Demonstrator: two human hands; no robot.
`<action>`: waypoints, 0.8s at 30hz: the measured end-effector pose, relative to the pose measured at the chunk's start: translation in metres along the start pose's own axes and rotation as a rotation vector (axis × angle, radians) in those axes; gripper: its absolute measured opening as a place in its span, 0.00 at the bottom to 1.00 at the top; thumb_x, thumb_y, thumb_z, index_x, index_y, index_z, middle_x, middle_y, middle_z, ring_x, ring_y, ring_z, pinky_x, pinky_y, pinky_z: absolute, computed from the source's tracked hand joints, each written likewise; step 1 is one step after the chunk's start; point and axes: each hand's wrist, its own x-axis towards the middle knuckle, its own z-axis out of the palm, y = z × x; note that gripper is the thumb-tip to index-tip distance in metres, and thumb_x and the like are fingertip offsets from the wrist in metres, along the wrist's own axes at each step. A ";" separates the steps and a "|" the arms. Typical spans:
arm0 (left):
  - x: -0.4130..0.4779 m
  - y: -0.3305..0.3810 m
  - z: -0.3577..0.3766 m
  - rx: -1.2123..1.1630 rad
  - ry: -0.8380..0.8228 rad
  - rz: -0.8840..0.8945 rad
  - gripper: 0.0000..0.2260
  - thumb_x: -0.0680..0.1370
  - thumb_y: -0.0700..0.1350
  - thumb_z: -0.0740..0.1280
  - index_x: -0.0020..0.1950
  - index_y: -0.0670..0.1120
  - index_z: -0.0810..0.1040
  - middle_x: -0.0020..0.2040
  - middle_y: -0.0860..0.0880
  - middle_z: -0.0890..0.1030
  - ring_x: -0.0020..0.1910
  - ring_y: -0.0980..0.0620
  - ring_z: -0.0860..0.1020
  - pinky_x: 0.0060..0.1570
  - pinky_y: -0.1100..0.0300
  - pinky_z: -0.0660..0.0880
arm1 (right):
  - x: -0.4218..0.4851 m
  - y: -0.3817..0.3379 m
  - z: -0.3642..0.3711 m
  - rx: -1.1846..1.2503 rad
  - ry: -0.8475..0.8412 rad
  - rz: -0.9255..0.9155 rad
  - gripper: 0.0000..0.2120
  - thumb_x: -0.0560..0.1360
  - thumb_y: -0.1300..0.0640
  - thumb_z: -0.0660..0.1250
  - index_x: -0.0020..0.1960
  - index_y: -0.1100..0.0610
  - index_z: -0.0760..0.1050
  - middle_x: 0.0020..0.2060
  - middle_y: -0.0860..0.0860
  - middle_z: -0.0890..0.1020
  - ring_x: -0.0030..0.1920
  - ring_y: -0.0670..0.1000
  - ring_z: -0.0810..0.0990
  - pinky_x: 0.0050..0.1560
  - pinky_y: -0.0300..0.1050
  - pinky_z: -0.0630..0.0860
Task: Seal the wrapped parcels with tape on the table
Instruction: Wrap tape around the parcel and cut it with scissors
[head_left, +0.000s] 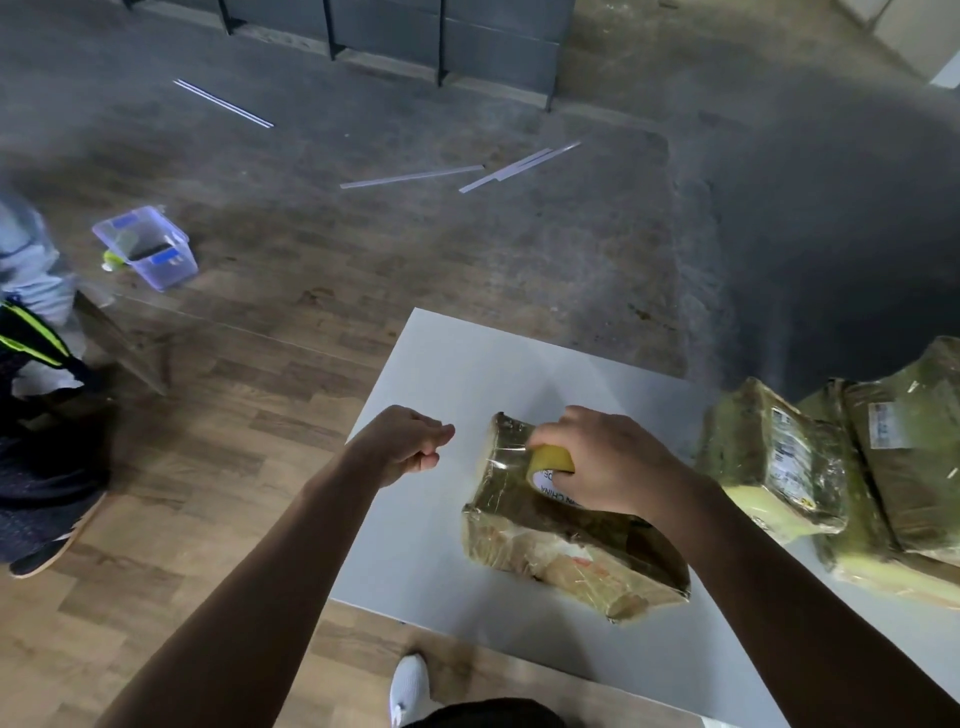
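Note:
A brown wrapped parcel (561, 551), shiny with clear tape, lies on the white table (447, 519). My right hand (613, 462) rests on the parcel's top and grips a roll of tape (553, 462) with a yellowish band; a clear strip runs from the roll across the parcel's far end. My left hand (410, 441) hovers over the table to the left of the parcel, its fingers curled closed and holding nothing that I can see.
Two more wrapped parcels with labels (779, 462) (904, 462) sit at the table's right. On the wooden floor stand a clear plastic box (148, 249) and loose white strips (410, 176). Another person's leg and shoe (47, 519) are at the left.

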 end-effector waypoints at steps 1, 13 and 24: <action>0.003 -0.002 -0.001 -0.008 -0.006 -0.013 0.08 0.76 0.35 0.70 0.37 0.37 0.76 0.33 0.46 0.73 0.32 0.52 0.73 0.35 0.60 0.74 | 0.003 -0.001 0.000 -0.011 -0.007 0.007 0.18 0.75 0.48 0.65 0.64 0.42 0.72 0.53 0.48 0.74 0.51 0.54 0.77 0.46 0.41 0.68; 0.036 -0.036 0.011 -0.176 -0.152 -0.177 0.08 0.76 0.35 0.69 0.51 0.31 0.76 0.32 0.46 0.67 0.31 0.53 0.68 0.32 0.64 0.75 | 0.009 -0.008 0.000 -0.005 -0.035 0.041 0.18 0.75 0.47 0.66 0.64 0.42 0.73 0.52 0.48 0.75 0.49 0.53 0.77 0.46 0.42 0.69; 0.042 -0.056 0.040 -0.351 -0.346 -0.371 0.09 0.73 0.38 0.72 0.37 0.40 0.74 0.32 0.47 0.73 0.31 0.53 0.71 0.33 0.65 0.72 | 0.001 -0.008 0.008 0.113 -0.011 0.067 0.17 0.74 0.47 0.68 0.62 0.44 0.75 0.50 0.47 0.76 0.46 0.51 0.77 0.46 0.41 0.70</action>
